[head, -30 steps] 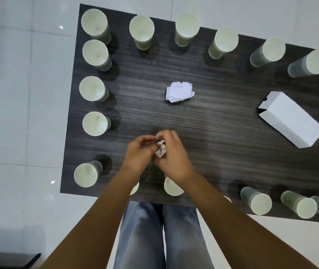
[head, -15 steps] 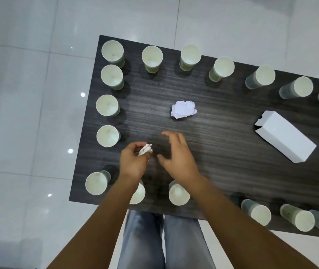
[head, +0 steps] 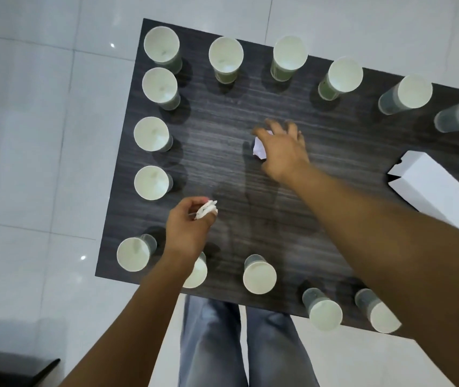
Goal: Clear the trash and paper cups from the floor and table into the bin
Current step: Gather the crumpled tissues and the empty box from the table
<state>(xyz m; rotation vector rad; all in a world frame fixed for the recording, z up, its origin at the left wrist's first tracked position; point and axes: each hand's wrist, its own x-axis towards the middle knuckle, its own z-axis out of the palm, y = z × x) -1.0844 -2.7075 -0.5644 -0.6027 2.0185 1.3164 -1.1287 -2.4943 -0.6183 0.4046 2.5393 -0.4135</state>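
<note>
Since half a second ago, the right hand [head: 281, 150] has reached forward from beside the left hand to the middle of the desk [head: 222, 169], and its spread, curving fingers now close over the crumpled paper ball [head: 259, 148]. The ball lies on the desk under the palm and thumb side, its white edge showing at the hand's left; whether the fingers already grip it cannot be told.

Head view: the left hand [head: 187, 226] hovers near the desk's near left part, fingers curled tight around a small crumpled scrap [head: 206, 209] that pokes out by the thumb. Paper cups [head: 151, 134] stand upright around the desk's edges, ringing both hands. A white carton [head: 437, 195] lies on its side at the right, well apart from the right hand. Legs in jeans [head: 239, 344] stand at the near edge, on a pale tiled floor [head: 27, 163].
</note>
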